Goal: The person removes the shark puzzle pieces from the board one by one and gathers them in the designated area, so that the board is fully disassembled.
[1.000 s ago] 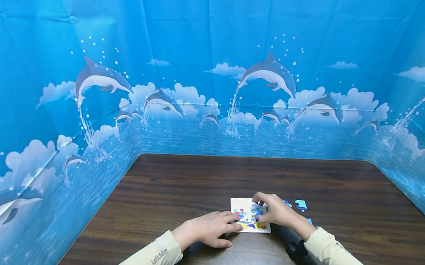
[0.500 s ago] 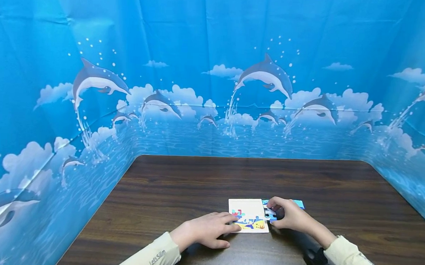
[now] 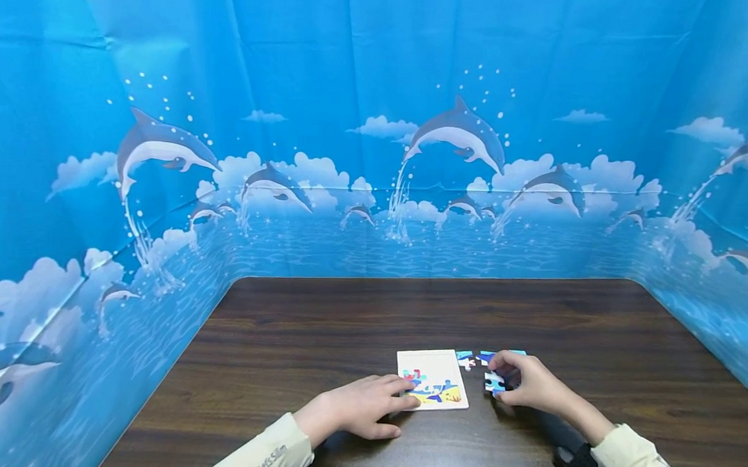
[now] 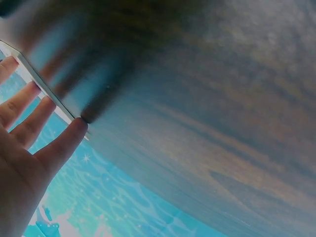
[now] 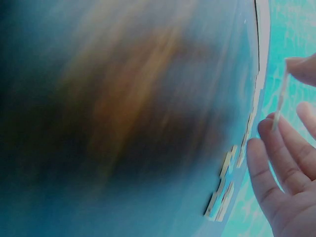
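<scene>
A square white puzzle board (image 3: 431,365) lies on the table, several printed pieces fitted along its lower part and its upper part bare. My left hand (image 3: 360,405) rests with extended fingers on the board's left side. In the left wrist view, the left hand's fingertips (image 4: 79,124) touch the board's edge. To the right of the board, my right hand (image 3: 535,385) pinches a blue-and-white jigsaw piece (image 3: 495,384) between thumb and fingers. Seen edge-on in the right wrist view, that piece (image 5: 281,96) is raised off the table.
Loose blue jigsaw pieces (image 3: 465,359) lie beside the board's upper right corner, partly hidden behind my right hand. The dark wood table (image 3: 320,322) runs back to a blue dolphin-print curtain (image 3: 323,238). Dark wristbands sit under both wrists, the right one (image 3: 576,460) plainer to see.
My right hand has moved right, off the board, carrying the jigsaw piece away with it. The board's right-middle area, covered by that piece earlier, is bare. My left hand stays on the board.
</scene>
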`<state>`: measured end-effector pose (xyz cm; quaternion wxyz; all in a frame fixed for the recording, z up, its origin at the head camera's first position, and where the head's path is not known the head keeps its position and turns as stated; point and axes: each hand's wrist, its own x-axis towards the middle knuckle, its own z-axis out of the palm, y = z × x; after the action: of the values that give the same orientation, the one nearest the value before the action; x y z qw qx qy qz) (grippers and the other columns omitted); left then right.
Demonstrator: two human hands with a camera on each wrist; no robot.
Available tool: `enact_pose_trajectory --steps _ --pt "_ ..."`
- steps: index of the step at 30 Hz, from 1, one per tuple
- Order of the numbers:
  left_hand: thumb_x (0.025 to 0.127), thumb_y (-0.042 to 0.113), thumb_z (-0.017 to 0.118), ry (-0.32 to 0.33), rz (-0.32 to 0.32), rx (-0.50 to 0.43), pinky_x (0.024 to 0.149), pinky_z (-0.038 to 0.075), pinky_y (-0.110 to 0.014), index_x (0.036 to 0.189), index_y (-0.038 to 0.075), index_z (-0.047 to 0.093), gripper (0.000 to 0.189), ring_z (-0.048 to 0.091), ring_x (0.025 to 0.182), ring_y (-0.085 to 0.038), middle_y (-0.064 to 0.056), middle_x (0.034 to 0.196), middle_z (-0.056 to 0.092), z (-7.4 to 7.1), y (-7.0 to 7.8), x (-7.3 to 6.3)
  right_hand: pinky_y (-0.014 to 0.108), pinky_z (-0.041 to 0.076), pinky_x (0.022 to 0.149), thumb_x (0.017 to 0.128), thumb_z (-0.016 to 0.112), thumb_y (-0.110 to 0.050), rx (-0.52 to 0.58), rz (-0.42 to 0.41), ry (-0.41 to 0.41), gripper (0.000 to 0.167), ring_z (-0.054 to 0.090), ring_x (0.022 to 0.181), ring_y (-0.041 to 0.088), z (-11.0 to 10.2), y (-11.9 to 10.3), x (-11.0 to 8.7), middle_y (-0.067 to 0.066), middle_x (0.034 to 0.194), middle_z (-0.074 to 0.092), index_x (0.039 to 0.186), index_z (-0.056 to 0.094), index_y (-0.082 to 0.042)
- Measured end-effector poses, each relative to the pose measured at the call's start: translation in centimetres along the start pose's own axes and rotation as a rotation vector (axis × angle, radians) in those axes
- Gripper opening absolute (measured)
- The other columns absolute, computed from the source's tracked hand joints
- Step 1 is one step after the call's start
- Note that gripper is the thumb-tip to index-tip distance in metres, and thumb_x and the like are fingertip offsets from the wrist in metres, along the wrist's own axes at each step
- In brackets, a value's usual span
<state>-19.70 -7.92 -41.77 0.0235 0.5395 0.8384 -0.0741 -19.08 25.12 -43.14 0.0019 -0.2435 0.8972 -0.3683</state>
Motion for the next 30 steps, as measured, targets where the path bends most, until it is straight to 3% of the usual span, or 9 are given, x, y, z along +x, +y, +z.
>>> enact_pose_trajectory --steps 18,30 --pt "0.092 0.041 0.053 0.014 0.003 -0.002 0.101 0.044 -0.035 0.139 0.026 0.043 0.050 0.043 0.133 -0.020 -0.005 0.145 0.042 0.24 -0.11 -0.18 0.022 0.044 0.061 0.070 0.073 -0.005 -0.121 -0.028 -0.107 0.026 0.047 0.075 0.004 -0.34 0.49 -0.30 -0.001 0.090 0.062 0.094 0.063 -0.009" --pt "0.093 0.042 0.053 0.008 -0.004 -0.003 0.102 0.043 -0.035 0.139 0.026 0.042 0.050 0.042 0.134 -0.020 -0.004 0.146 0.041 0.24 -0.06 -0.10 0.024 0.047 0.064 0.071 0.071 -0.006 -0.205 -0.049 -0.133 0.022 0.051 0.078 0.004 -0.30 0.39 0.33 -0.003 0.092 0.064 0.090 0.065 -0.012"
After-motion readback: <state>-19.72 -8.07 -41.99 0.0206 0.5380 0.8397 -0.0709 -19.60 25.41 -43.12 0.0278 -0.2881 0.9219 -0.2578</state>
